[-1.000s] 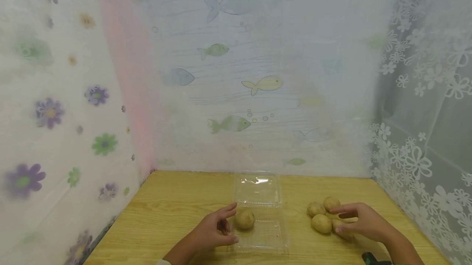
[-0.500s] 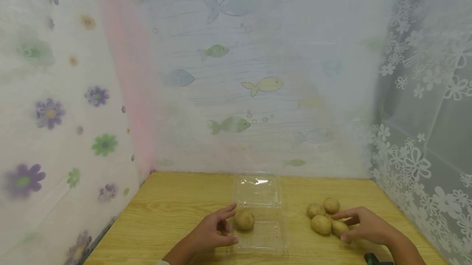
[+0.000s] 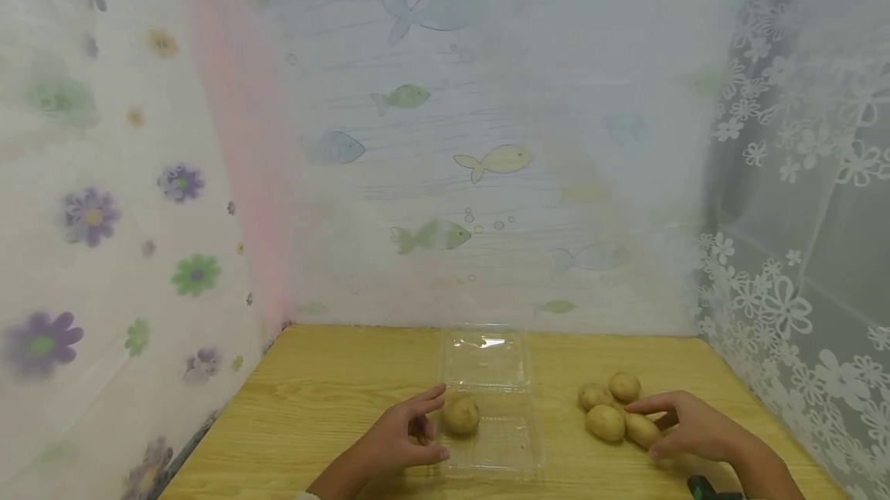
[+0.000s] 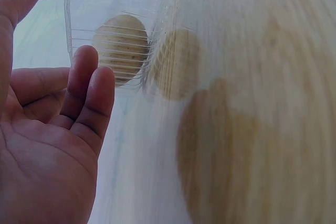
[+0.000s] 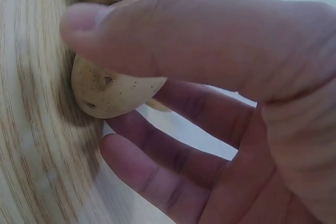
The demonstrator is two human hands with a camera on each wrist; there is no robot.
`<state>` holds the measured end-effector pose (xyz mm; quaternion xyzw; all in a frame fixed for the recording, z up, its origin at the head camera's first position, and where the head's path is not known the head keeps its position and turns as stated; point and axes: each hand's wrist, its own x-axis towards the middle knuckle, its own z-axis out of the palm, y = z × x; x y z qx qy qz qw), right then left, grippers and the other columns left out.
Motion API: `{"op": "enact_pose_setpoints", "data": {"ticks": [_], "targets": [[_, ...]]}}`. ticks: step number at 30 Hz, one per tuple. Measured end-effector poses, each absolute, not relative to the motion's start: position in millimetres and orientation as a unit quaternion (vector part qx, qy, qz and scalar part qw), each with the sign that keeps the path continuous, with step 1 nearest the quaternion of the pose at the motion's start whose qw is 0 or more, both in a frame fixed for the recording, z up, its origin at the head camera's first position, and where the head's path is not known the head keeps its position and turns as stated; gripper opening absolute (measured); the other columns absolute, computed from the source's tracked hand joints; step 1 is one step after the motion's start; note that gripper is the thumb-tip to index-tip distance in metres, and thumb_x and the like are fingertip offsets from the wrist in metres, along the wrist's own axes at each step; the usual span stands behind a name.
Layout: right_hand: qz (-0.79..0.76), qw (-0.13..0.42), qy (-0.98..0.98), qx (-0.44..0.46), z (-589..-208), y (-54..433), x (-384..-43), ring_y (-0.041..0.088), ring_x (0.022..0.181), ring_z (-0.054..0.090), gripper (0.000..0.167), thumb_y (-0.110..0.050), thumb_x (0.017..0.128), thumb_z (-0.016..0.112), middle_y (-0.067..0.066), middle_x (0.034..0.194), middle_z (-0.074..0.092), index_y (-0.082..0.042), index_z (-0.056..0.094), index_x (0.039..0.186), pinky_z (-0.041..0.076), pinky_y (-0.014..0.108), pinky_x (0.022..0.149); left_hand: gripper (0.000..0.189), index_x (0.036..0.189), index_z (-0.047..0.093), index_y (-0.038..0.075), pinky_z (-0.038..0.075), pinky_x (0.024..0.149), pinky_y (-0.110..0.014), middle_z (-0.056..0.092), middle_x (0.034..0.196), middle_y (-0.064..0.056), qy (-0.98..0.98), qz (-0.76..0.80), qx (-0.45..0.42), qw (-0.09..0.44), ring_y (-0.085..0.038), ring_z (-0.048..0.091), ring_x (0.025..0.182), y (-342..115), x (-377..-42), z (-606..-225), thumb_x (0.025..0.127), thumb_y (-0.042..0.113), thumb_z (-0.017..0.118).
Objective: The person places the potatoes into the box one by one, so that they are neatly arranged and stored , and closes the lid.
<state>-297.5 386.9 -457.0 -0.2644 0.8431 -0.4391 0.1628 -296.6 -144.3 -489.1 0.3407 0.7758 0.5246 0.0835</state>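
In the head view a clear plastic clamshell box (image 3: 497,442) lies with its lid (image 3: 485,361) folded back, and one potato (image 3: 461,415) sits at its left side. My left hand (image 3: 399,434) is at the box's left edge, thumb and index finger spread apart. The left wrist view shows that potato (image 4: 126,48) through the ribbed wall. Several potatoes are clustered on the right; my right hand (image 3: 695,426) is around the nearest right one (image 3: 643,431). In the right wrist view the thumb partly hides this potato (image 5: 105,90), which rests on the table; fingers curve loosely behind it.
Three more potatoes, left (image 3: 594,396), back (image 3: 624,386) and front (image 3: 606,423), touch or nearly touch on the wooden table (image 3: 334,376). A dark object (image 3: 704,487) shows below my right wrist. Patterned sheets (image 3: 501,175) rise behind and at both sides.
My right hand has drawn slightly back, its thumb moving right and nearer to me, so more of the right potato shows. The left hand and the box stay in place.
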Motion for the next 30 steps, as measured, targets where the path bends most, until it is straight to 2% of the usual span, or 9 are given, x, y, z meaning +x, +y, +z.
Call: {"op": "enact_pose_setpoints", "data": {"ticks": [3, 6, 11, 19, 27, 30], "targets": [[-0.449, 0.17, 0.834, -0.271, -457.4, 387.0, -298.3, 0.017, 0.105, 0.071, 0.063, -0.006, 0.089, 0.078, 0.048, 0.143, 0.043, 0.011, 0.052, 0.144, 0.062, 0.031, 0.08, 0.083, 0.156, 0.04, -0.004, 0.058, 0.081, -0.021, 0.027, 0.169, -0.017, 0.776, 0.524, 0.341, 0.081, -0.009, 0.06, 0.089, -144.4, -296.3, -489.0, 0.09, 0.023, 0.083], [-0.454, 0.174, 0.83, -0.274, -457.7, 386.8, -298.1, 0.01, 0.104, 0.071, 0.064, -0.004, 0.088, 0.077, 0.049, 0.144, 0.042, 0.012, 0.051, 0.145, 0.062, 0.031, 0.079, 0.083, 0.156, 0.04, -0.003, 0.058, 0.081, -0.021, 0.027, 0.17, -0.016, 0.777, 0.524, 0.339, 0.081, -0.011, 0.061, 0.089, -144.4, -295.7, -488.6, 0.09, 0.023, 0.083], [-0.448, 0.171, 0.835, -0.269, -457.2, 386.5, -296.9, 0.015, 0.104, 0.071, 0.064, -0.002, 0.086, 0.076, 0.048, 0.144, 0.044, 0.01, 0.053, 0.145, 0.062, 0.032, 0.078, 0.082, 0.156, 0.04, -0.002, 0.058, 0.081, -0.022, 0.027, 0.17, -0.015, 0.777, 0.526, 0.335, 0.084, -0.012, 0.061, 0.089, -144.1, -295.5, -488.6, 0.09, 0.023, 0.083], [-0.451, 0.171, 0.837, -0.256, -455.8, 387.2, -295.0, 0.026, 0.1, 0.073, 0.061, -0.003, 0.088, 0.076, 0.048, 0.141, 0.046, 0.011, 0.053, 0.143, 0.063, 0.034, 0.078, 0.082, 0.156, 0.04, -0.003, 0.058, 0.079, -0.022, 0.026, 0.17, -0.018, 0.772, 0.531, 0.339, 0.086, -0.007, 0.06, 0.088, -144.1, -296.9, -489.3, 0.09, 0.022, 0.083], [-0.422, 0.14, 0.864, -0.239, -453.1, 387.7, -293.0, 0.018, 0.099, 0.071, 0.056, -0.008, 0.086, 0.082, 0.038, 0.135, 0.057, 0.006, 0.061, 0.136, 0.062, 0.032, 0.076, 0.083, 0.157, 0.039, -0.003, 0.058, 0.079, -0.022, 0.025, 0.17, -0.017, 0.774, 0.529, 0.338, 0.087, -0.005, 0.058, 0.087, -144.3, -297.1, -491.6, 0.09, 0.022, 0.083], [-0.417, 0.135, 0.869, -0.23, -452.1, 387.7, -292.6, 0.021, 0.096, 0.071, 0.055, -0.009, 0.085, 0.083, 0.035, 0.132, 0.059, 0.005, 0.062, 0.134, 0.062, 0.031, 0.075, 0.083, 0.156, 0.04, -0.002, 0.058, 0.079, -0.021, 0.026, 0.17, -0.016, 0.775, 0.529, 0.335, 0.087, -0.005, 0.058, 0.087, -143.9, -296.0, -490.2, 0.09, 0.022, 0.083]]}}
